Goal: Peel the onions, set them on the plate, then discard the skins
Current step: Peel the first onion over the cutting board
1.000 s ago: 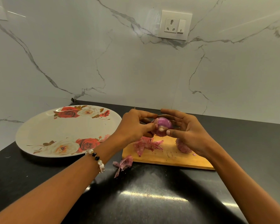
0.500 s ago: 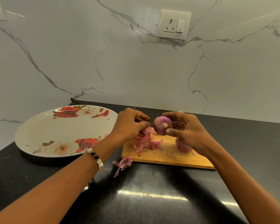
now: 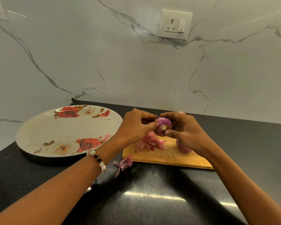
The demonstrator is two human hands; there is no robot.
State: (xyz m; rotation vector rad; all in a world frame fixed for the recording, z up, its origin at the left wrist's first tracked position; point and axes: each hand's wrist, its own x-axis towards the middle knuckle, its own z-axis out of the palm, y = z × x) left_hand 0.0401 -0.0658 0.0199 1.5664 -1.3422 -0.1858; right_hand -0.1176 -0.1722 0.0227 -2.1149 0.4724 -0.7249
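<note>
A purple onion (image 3: 164, 123) is held above the wooden cutting board (image 3: 167, 157). My right hand (image 3: 183, 132) grips it with thumb and curled fingers. My left hand (image 3: 136, 125) pinches the skin at the onion's left side. Loose pink skins (image 3: 150, 142) lie heaped on the board under my hands. Another onion (image 3: 183, 147) rests on the board, partly hidden by my right wrist. A large white plate with rose prints (image 3: 39, 130) sits to the left with nothing on it. One skin piece (image 3: 124, 164) lies on the black counter just off the board's front left corner.
The black counter (image 3: 144, 200) runs to a white marble wall with a socket (image 3: 175, 24). A bit of something pink (image 3: 180, 112) peeks out behind my right hand. A beaded bracelet (image 3: 98, 160) is on my left wrist.
My left hand had pulled away toward the skin heap half a second ago; it is back at the onion and pinches its skin. The right hand turned the onion slightly.
</note>
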